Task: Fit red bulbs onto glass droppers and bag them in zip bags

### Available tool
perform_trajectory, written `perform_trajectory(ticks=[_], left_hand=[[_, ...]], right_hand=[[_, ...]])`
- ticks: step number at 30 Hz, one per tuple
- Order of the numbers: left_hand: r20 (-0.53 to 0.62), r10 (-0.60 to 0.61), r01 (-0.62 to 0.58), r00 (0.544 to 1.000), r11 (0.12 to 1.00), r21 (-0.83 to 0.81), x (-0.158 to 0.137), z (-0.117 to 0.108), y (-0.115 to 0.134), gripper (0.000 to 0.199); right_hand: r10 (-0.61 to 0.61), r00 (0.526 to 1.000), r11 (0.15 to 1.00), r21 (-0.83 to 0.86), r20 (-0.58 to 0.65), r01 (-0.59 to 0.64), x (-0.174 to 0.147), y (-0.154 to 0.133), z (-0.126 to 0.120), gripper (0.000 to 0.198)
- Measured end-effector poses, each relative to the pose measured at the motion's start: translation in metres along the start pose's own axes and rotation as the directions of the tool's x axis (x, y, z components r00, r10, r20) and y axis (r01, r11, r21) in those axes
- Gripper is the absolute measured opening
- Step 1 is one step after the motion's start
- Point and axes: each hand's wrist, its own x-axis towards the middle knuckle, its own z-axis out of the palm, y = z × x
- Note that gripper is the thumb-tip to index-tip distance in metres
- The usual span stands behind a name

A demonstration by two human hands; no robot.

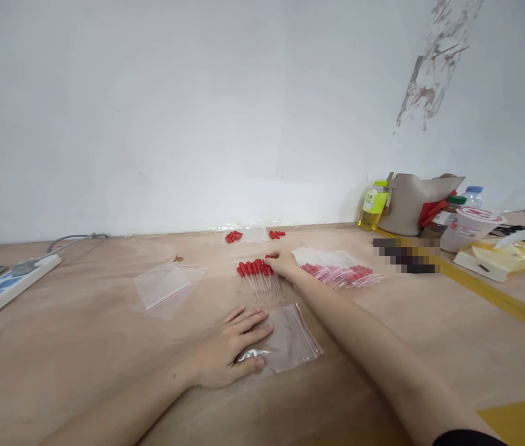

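Observation:
My left hand (232, 350) lies flat, fingers spread, on the near-left part of a clear zip bag (290, 341) with a red seal line. Just beyond the bag is a row of droppers (254, 270) with red rubber bulbs and thin clear stems pointing toward me. At the row's right end my right hand (282, 263) pinches the red bulb of one dropper; its fingertips partly hide that bulb. Right of this hand, packed bags (337, 269) with red bulbs inside lie fanned in an overlapping pile. More flat zip bags (164, 288) rest on the left.
Two small clusters of red bulbs (233, 236) lie near the wall on clear plastic. A power strip (21, 285) is at left. On the right stand a yellow drink bottle (373, 205), a grey bag (404, 204), a lidded cup (469, 229) and a tissue pack (499, 257).

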Motion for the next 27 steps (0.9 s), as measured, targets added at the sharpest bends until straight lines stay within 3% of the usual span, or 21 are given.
perform_trajectory(ticks=[6, 11, 16, 20, 27], left_hand=[[-0.040, 0.019, -0.022, 0.999, 0.998, -0.066, -0.001, 0.000, -0.002, 0.049], [-0.185, -0.009, -0.014, 0.983, 0.992, -0.125, -0.002, 0.005, -0.002, 0.041], [-0.209, -0.033, 0.001, 0.977, 0.989, -0.151, 0.000, 0.006, 0.000, 0.042], [-0.179, -0.055, 0.028, 0.982, 0.988, -0.151, 0.001, 0.006, 0.000, 0.042], [-0.196, -0.038, 0.008, 0.980, 0.988, -0.153, 0.001, 0.006, -0.001, 0.044]], right_hand=[[0.064, 0.998, 0.967, 0.247, -0.023, -0.056, -0.005, -0.012, -0.009, 0.013], [0.067, 0.994, 0.905, 0.425, -0.087, -0.024, -0.033, -0.010, -0.057, 0.018], [0.069, 0.987, 0.807, 0.590, -0.144, 0.030, -0.079, 0.026, -0.098, 0.023], [0.146, 0.980, 0.728, 0.685, -0.136, -0.014, -0.102, 0.044, -0.101, 0.028], [0.170, 0.984, 0.610, 0.790, -0.045, -0.069, -0.110, 0.044, -0.087, 0.029]])
